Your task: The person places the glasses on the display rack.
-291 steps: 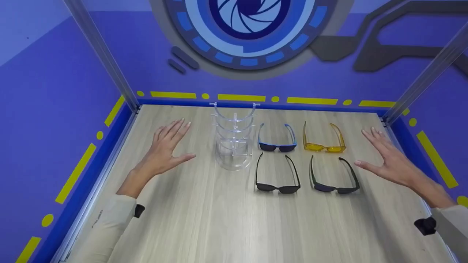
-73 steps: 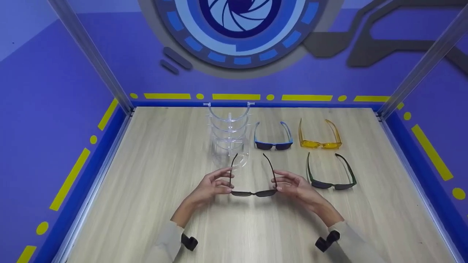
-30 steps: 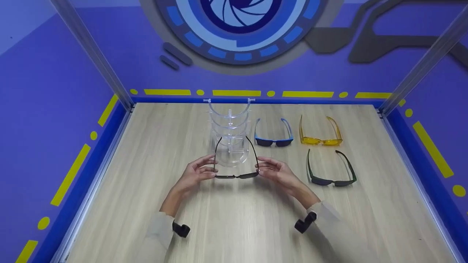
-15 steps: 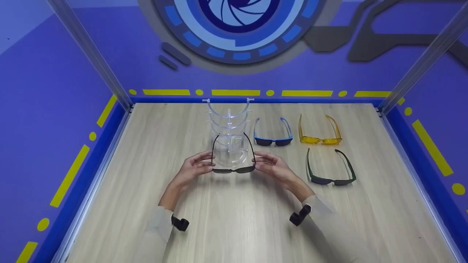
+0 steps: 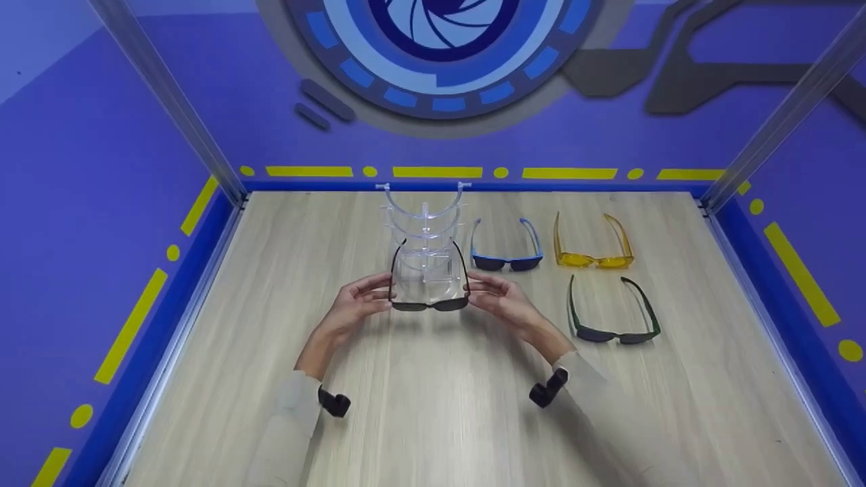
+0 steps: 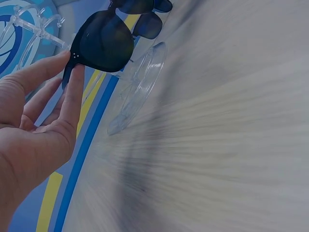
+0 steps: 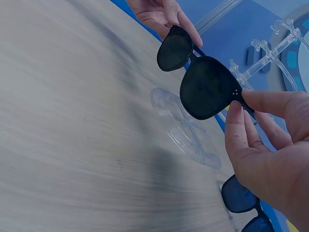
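Note:
Black sunglasses [image 5: 450, 305] hang above the table in front of a clear plastic display stand [image 5: 425, 233], temples spread and pointing toward it. My left hand [image 5: 352, 307] pinches the frame at its left hinge; my right hand [image 5: 504, 304] pinches the right hinge. In the left wrist view the thumb and fingers of the left hand [image 6: 46, 108] grip the corner beside a dark lens [image 6: 104, 43]. The right wrist view has the right hand [image 7: 270, 130] gripping the other corner of the sunglasses [image 7: 207, 89]. The temple tips overlap the stand's lower part; whether they touch it cannot be told.
Right of the stand lie blue-framed sunglasses [image 5: 507, 263], yellow glasses [image 5: 595, 260] and dark green sunglasses [image 5: 616, 336], all with temples unfolded on the wooden table [image 5: 433, 419]. A blue printed wall [image 5: 446, 145] closes off the back, with side walls left and right.
The black sunglasses were lifted from the table's front row, carried left to the stand, and over the last second moved farther forward. Both hands moved with them; the other glasses stayed put.

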Motion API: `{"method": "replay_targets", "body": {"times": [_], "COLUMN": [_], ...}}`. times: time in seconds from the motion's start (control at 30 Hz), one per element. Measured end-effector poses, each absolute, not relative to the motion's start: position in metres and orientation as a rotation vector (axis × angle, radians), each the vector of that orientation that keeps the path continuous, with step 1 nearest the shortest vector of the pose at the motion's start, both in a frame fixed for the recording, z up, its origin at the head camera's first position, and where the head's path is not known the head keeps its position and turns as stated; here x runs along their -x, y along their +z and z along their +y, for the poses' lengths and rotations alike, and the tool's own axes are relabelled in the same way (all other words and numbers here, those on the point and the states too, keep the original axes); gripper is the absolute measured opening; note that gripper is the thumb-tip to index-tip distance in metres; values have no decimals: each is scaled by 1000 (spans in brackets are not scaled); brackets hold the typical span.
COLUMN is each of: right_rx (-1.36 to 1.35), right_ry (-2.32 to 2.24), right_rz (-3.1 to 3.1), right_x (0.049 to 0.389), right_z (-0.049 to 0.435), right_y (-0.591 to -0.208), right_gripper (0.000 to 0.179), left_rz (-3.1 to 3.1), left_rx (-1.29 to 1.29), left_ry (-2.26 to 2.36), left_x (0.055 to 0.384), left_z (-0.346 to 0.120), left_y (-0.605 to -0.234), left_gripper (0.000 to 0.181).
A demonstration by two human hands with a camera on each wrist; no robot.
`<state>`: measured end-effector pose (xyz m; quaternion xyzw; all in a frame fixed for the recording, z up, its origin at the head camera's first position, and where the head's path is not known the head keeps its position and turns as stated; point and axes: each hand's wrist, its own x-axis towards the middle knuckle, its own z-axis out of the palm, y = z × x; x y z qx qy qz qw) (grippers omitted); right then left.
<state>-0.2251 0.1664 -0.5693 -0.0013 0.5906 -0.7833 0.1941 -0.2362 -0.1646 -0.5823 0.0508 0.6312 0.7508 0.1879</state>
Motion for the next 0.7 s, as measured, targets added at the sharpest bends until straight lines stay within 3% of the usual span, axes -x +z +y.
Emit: {"method": "replay_targets", "body": {"times": [0.7], "right_rx": [-176], "right_ry": [-2279], "right_rz": [1697], "right_x": [255], "right_z": [148], "right_y": [-568], "right_gripper": [51], "left_rz": [1748], "left_rx": [-31], "left_ry": [2236], "left_x": [273], "left_z": [-159], "left_y": [-588], "left_gripper": [59]}}
